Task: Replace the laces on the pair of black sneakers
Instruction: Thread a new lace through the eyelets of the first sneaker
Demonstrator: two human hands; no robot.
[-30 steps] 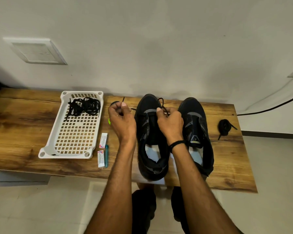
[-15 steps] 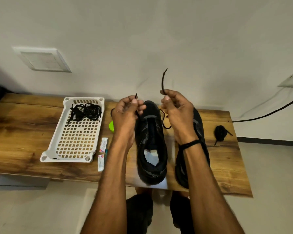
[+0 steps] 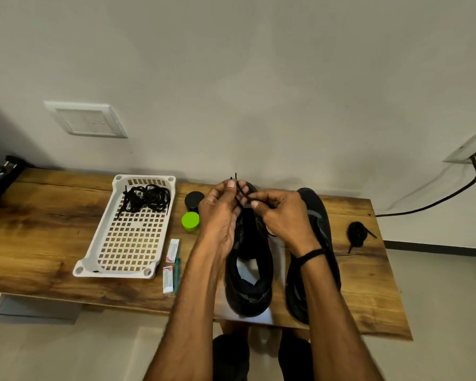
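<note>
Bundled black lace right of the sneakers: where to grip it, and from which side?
Likely pinch the bundled lace across its thick coiled middle, coming from above: it lies flat on the bench, and its loose tails would only pull out.

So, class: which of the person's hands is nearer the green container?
Left. The left hand, pinching the lace, is just right of the green container; the right hand, also pinching it, is farther right, above the sneakers.

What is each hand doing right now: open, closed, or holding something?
Left hand: closed, pinching the black lace near its tips.
Right hand: closed, pinching the black lace too, above the sneaker.
</note>
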